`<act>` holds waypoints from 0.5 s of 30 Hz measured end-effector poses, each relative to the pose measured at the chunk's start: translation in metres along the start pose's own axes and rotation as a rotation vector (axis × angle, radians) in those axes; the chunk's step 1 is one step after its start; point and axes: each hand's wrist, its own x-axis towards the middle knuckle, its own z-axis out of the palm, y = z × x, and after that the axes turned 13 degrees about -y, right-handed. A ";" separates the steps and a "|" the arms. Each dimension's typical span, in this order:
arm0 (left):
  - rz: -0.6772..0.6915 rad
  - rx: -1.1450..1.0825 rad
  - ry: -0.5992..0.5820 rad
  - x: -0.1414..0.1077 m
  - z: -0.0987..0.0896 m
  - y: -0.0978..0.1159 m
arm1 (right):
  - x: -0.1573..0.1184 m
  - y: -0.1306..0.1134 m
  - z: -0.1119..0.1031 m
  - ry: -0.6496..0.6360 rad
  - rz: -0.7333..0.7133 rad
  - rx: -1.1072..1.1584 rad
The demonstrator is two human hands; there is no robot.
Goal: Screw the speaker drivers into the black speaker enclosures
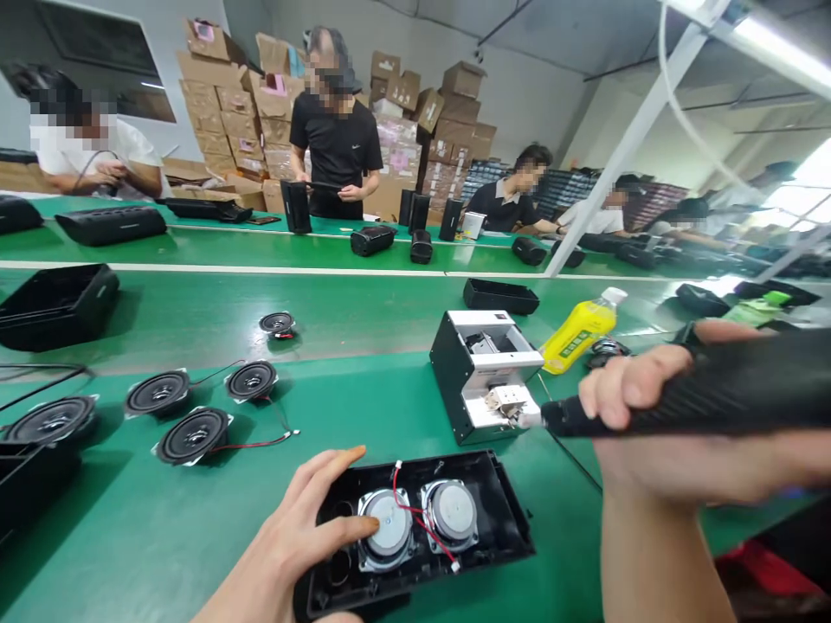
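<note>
My left hand (pixel 292 528) lies on an open black speaker housing (pixel 512 519), with one finger pressed on the nearer of two round speaker drivers (pixel 388 529). The second driver (pixel 451 512) sits beside it, and red wires (pixel 415 515) run between them. My right hand (pixel 649 424) is shut around a black electric screwdriver (pixel 714 398). Its tip touches the front of a black-and-white speaker unit (pixel 484 372), which stands open near a small beige part (pixel 505 402). The screwdriver's very tip is hidden against that part.
Several loose speaker drivers (pixel 193 435) with red wires lie on the green bench mat (pixel 363 320) to the left. A yellow bottle (pixel 579 330) stands right of the unit. Black housings line the benches, co-workers sit and stand beyond, and cardboard boxes (pixel 224 95) are stacked behind them.
</note>
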 end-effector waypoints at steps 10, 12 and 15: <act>0.027 -0.018 -0.007 -0.001 -0.002 -0.007 | 0.014 0.052 -0.010 -0.011 0.030 -0.181; 0.025 -0.015 0.000 0.000 -0.002 -0.006 | 0.009 0.051 -0.011 -0.005 0.044 -0.185; 0.009 -0.022 -0.004 0.000 -0.004 -0.002 | 0.005 0.046 -0.013 0.005 0.065 -0.187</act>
